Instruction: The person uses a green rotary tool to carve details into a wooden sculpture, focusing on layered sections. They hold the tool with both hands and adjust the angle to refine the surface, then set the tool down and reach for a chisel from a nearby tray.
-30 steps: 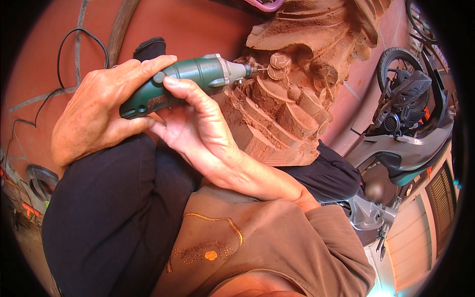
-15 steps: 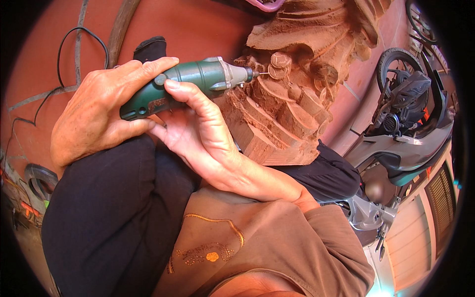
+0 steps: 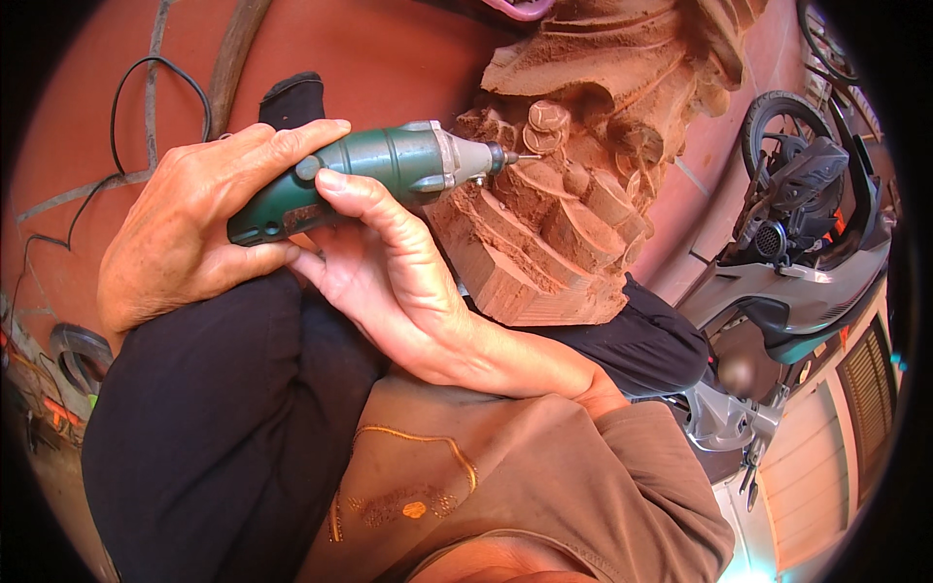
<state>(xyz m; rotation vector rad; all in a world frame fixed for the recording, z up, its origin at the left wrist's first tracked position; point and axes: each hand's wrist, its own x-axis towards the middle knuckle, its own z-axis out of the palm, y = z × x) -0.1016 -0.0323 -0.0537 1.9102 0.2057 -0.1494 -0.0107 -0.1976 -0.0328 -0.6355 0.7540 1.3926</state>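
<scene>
A green rotary tool (image 3: 374, 163) with a grey nose lies across both my hands, pointing right. My left hand (image 3: 190, 219) wraps round its rear end, back of the hand up. From below, my right hand (image 3: 398, 282) supports the body, its thumb pressed along the casing and its other fingers partly hidden underneath. The thin metal bit (image 3: 528, 156) reaches over the carved reddish-brown wood (image 3: 569, 228), just below a small rounded knob (image 3: 546, 121). I cannot tell whether the tip touches the wood. Wood dust coats the carved grooves.
The block rests by my dark-trousered leg (image 3: 646, 335). A black cord (image 3: 115, 126) runs over the red tiled floor (image 3: 87, 117) at left, near a curved wooden piece (image 3: 233, 68). A motorbike (image 3: 807, 282) stands at right. A pink rim (image 3: 525, 10) shows at the top.
The rotary tool has shifted slightly left, and its bit has dropped from beside the rounded knob to just below it. Both hands keep their hold.
</scene>
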